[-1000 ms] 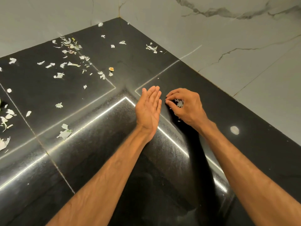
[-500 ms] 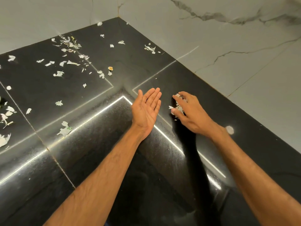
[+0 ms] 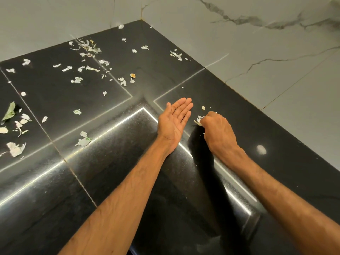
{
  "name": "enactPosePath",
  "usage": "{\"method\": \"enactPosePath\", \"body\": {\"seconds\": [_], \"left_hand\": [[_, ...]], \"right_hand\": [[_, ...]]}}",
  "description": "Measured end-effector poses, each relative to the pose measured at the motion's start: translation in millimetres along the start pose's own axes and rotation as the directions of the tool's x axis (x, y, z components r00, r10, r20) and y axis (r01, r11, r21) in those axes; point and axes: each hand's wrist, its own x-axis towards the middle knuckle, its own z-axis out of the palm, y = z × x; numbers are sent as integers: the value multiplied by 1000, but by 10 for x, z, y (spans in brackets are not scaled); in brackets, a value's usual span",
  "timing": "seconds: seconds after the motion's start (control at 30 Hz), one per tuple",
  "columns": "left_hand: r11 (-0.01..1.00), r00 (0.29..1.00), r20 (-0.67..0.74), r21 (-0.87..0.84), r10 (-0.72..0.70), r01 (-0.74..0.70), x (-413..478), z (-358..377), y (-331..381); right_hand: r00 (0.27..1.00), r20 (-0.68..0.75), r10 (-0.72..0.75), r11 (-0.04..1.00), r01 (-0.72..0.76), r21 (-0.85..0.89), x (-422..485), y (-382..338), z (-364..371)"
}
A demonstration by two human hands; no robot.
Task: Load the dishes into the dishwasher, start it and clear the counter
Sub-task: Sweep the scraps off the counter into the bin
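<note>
Left hand (image 3: 174, 122) flat, palm up, fingers straight and together, held just above black bench (image 3: 55, 181). Right hand (image 3: 219, 133) just beside it, knuckles up, fingers curled, pinched pale scraps (image 3: 199, 120) at bench surface. More torn scraps (image 3: 86, 46) lay scattered across far-left bench, well apart from hands. Green leaf piece (image 3: 9, 112) at left edge.

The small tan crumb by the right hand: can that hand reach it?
Probably yes: the small tan crumb lies close beyond the right hand, nothing between, though that hand pinches pale torn scraps.
</note>
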Motion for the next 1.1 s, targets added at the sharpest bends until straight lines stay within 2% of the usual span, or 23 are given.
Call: {"method": "enactPosePath", "body": {"seconds": [0.07,0.17,0.23,0.3,0.4,0.77,0.97,1.1], "left_hand": [[1000,1000,-4,1,0,0,-4,4,1],[1000,1000,-14,-18,-3,2,-7,10,5],[999,1000,-27,-33,-11,10,-4,21,7],[999,998,-54,-39,-24,22,7,39,18],[998,997,-60,-51,-43,40,22,80,46],[913,980,18,-361,-199,192,-18,52,110],[884,972,-53,-430,-228,183,27,129,182],[870,974,-60,-463,-220,168,39,142,174]], "right_hand": [[997,-13,73,994,-72,81,68,26,-19],[968,-10,252,887,-227,402,181,50,-108],[961,-56,269,811,-195,552,198,-16,-215],[969,-87,233,778,-132,614,175,-160,-269],[975,-97,198,772,-94,628,155,-414,-176],[971,-129,199,741,-63,669,-42,-736,-238],[969,-142,201,716,-47,696,15,-776,-229],[954,-161,252,645,-41,763,35,-809,-210]]}}
